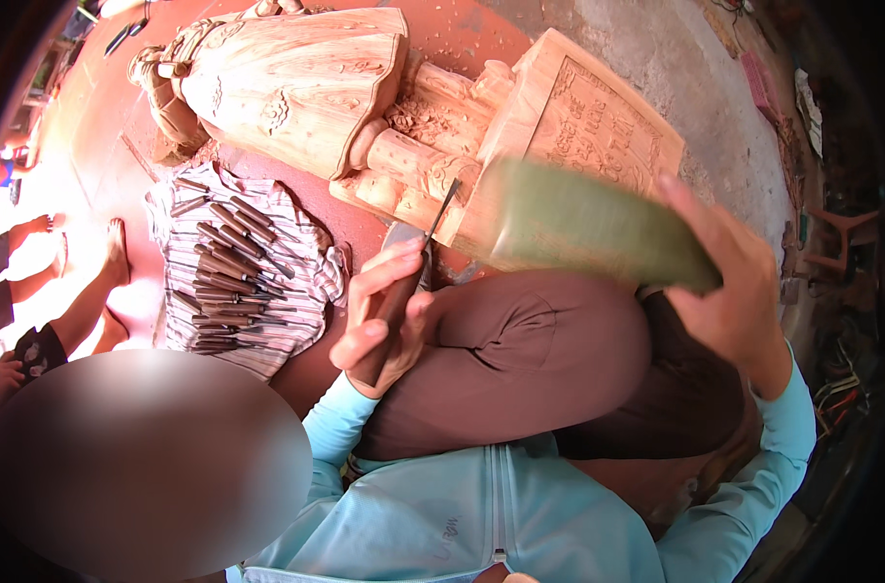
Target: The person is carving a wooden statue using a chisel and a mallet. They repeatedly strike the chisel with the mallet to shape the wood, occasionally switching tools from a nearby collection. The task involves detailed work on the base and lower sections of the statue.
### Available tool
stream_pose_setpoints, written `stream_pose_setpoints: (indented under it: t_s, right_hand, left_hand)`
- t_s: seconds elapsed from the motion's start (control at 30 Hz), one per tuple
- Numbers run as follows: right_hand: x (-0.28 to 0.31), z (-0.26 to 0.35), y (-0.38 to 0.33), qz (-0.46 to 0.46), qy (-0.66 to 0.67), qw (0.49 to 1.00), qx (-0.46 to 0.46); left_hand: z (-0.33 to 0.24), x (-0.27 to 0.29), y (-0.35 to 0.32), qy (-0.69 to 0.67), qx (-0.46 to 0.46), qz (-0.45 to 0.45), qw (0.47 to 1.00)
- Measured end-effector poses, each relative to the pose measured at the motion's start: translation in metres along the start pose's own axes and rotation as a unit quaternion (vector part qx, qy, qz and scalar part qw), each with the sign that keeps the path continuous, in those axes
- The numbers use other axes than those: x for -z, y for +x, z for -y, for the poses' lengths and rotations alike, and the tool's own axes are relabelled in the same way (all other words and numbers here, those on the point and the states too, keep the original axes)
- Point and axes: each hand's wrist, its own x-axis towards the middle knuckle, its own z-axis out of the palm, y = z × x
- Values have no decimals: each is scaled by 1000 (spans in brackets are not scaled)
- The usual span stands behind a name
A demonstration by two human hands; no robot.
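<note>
My left hand point(411, 335) is closed around the dark wooden handle of a carving chisel point(439, 222). Its thin metal blade points up and away, over the edge of a carved wooden figure's base point(476, 209); whether the tip touches the wood I cannot tell. In my right hand point(734, 301) is a long green block point(603, 219), gripped at its right end and smeared by motion. The block passes above my knee and partly covers the base's carved panel point(598, 121). Beyond lies the figure point(296, 83), on its side, with a carved robe.
On the left, a striped cloth point(306, 253) on the red floor carries several chisels point(233, 277). Another person's bare leg point(87, 287) and hand show at the far left. A blurred oval hides the lower left. Wood shavings lie around the figure. A brown stool point(836, 238) stands far right.
</note>
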Motion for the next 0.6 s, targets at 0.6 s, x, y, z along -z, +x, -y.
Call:
stream_pose_setpoints:
  t_s: [0.6]
  right_hand:
    - [-8,106,-11,-144,-327,917,176]
  left_hand:
    - [17,-16,-2,-34,-120,-35,992]
